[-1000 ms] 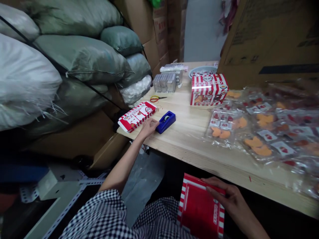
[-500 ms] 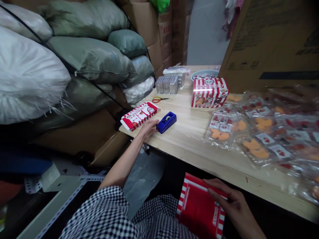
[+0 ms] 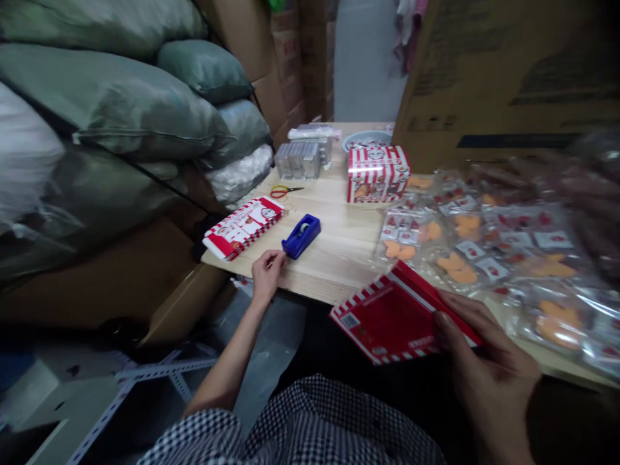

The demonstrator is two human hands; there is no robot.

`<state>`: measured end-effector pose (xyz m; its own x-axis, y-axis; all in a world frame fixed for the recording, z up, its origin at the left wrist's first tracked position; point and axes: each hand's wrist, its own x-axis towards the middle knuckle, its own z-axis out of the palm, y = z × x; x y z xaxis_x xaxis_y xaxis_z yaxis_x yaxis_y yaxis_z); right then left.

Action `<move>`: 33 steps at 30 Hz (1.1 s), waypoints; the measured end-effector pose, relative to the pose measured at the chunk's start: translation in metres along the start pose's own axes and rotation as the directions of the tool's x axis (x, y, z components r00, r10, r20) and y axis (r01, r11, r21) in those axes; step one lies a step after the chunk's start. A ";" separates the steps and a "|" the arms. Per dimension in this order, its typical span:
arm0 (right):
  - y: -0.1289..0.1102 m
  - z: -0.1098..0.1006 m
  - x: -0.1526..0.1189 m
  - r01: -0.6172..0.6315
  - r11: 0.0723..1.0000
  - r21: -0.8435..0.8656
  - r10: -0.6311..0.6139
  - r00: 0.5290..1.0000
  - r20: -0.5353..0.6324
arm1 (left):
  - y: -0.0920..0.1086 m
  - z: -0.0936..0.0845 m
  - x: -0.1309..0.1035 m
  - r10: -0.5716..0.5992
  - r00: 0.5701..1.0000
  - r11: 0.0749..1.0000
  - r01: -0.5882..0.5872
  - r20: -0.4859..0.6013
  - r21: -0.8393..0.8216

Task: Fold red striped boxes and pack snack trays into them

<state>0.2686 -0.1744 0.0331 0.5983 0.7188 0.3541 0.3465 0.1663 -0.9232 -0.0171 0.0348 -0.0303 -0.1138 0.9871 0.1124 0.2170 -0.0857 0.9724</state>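
My right hand point(image 3: 489, 349) grips a red carton point(image 3: 392, 313) with white-striped edges by its right end, thumb on the near face. The carton is tilted above the table's front edge, a barcode at its left corner. At the near end of a blue tape dispenser point(image 3: 301, 236), my left hand point(image 3: 268, 274) is closed in a pinch. Anything between those fingertips is too small to make out. A stack of flattened striped cartons point(image 3: 245, 226) lies to the left of the dispenser.
An upright striped box point(image 3: 378, 173) stands further back, near a bowl point(image 3: 367, 138) and clear plastic cases point(image 3: 298, 160). Scissors point(image 3: 285, 191) lie behind the dispenser. Bagged toy food pieces point(image 3: 455, 265) cover the right side. Stuffed sacks point(image 3: 111, 97) are piled at left.
My left hand has drawn slightly back from the dispenser, fingers now pinched. My right hand has raised the red carton from my lap and turned it. The view has shifted right.
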 end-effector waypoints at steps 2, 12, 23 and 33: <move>-0.004 0.009 0.008 0.147 0.987 -0.061 -0.146 0.989 0.026 | 0.033 0.013 -0.028 0.045 0.998 0.998 -0.043 0.035 -0.046; 0.011 0.039 0.008 0.288 0.952 -0.104 -0.272 0.952 0.143 | 0.128 0.111 -0.133 -0.013 0.925 0.812 0.232 0.380 -0.536; 0.016 0.035 0.015 0.390 0.911 -0.136 -0.364 0.914 0.181 | 0.111 0.123 -0.133 -0.119 0.907 0.784 0.336 0.404 -0.522; 0.009 0.031 0.020 0.197 0.980 0.031 -0.198 0.949 0.243 | 0.085 0.102 -0.068 0.249 0.867 0.966 -0.253 0.432 -0.048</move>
<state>0.2616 -0.1374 0.0276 0.3236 0.8137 0.4829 0.4351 0.3253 -0.8396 0.1075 -0.0256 0.0239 0.3744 0.8927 0.2507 0.1915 -0.3390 0.9211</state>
